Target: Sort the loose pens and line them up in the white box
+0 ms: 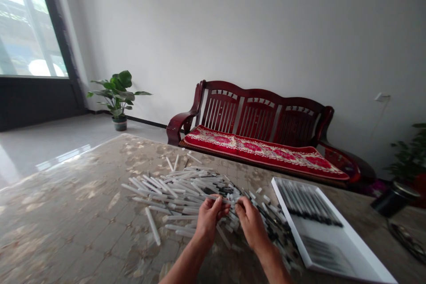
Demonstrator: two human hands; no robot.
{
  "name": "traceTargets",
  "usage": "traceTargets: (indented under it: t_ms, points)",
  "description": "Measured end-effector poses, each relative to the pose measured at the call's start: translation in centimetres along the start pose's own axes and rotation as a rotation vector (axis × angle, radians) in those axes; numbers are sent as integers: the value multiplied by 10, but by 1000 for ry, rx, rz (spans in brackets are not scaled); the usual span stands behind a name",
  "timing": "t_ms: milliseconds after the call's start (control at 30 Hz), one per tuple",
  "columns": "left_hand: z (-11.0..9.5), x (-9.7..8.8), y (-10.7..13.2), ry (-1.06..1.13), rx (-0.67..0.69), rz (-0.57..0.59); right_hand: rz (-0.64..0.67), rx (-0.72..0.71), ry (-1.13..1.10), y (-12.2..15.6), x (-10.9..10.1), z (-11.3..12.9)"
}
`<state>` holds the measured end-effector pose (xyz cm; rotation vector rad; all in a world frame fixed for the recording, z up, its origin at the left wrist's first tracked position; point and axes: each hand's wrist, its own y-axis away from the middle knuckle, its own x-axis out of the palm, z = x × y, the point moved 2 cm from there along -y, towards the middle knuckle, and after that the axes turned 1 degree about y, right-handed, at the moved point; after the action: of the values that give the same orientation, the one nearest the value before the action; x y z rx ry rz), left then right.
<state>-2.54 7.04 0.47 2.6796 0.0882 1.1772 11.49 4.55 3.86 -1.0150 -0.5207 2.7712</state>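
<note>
My left hand [213,213] is closed in a pinch on a whitish pen barrel [218,198] that points towards my other hand. Close by on the right, my right hand [250,220] has thumb and fingers pressed together near the barrel's end; a small pale piece seems to be between them, too blurred to name. Both hands are above a loose heap of translucent white pen barrels [159,185] on the table. Small clear pieces [266,198] and dark pen parts [282,244] lie scattered to the right of the heap.
A white tray [362,248] on the right holds a row of pens with black ends [309,202] and a second, blurred group nearer me. The table [83,213] has a patterned cover. Beyond are a dark cylinder [396,197], a wooden bench [256,111] and a potted plant [120,93].
</note>
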Motion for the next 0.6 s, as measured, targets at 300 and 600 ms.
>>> traceTargets:
  t_ms: [300,600]
  points:
    - [1,2,2,-22,-8,20,51,128,-16,5,2,-2]
    - [2,2,2,-32,-2,22,27,147,-36,6,4,-5]
